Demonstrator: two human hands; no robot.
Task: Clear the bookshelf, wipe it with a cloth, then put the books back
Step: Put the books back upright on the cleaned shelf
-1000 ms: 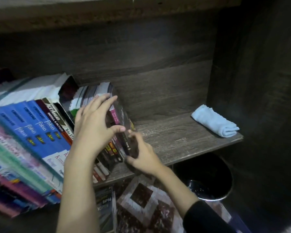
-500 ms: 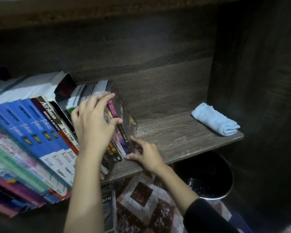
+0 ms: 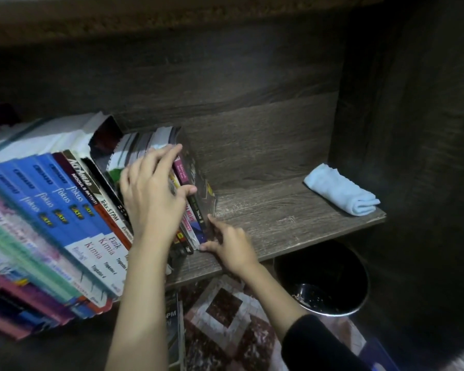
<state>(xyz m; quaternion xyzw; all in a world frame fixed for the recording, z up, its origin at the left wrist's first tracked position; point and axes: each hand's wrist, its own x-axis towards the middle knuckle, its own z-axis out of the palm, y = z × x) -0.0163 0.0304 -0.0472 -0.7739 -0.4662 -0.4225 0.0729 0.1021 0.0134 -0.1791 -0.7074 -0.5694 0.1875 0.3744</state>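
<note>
A dark wood-grain shelf board (image 3: 279,215) is running across a dim alcove, with a wooden back panel behind it and a side wall closing its right end.

On the board's left end, a long row of books (image 3: 65,210), many with blue spines, is leaning heavily rightward and jutting over the board's front edge. At the board's middle, a bundle of thin books (image 3: 196,210) is propping up that row.

The risk seems to be here. If the bundle is lifted away, the row is likely to lose its support and slide or fan off the front edge. The thin books look floppy, so one may also be slipping free of the bundle.

The left hand (image 3: 153,199) is reaching in from below the board, palm down. Its fingers are curling over the tops of the thin books and its thumb is clamping their right face, so it is grasping the bundle. The right hand (image 3: 231,245), wrist low at the board's front edge, is touching the bundle's lower outer corner with thumb and forefinger. Whether it is pinching or only bracing, I cannot tell.

At the board's right end, a folded pale blue cloth (image 3: 340,194) is lying untouched. Below the board's front edge, a black bin (image 3: 322,277) is standing where a dropped book could land.
</note>
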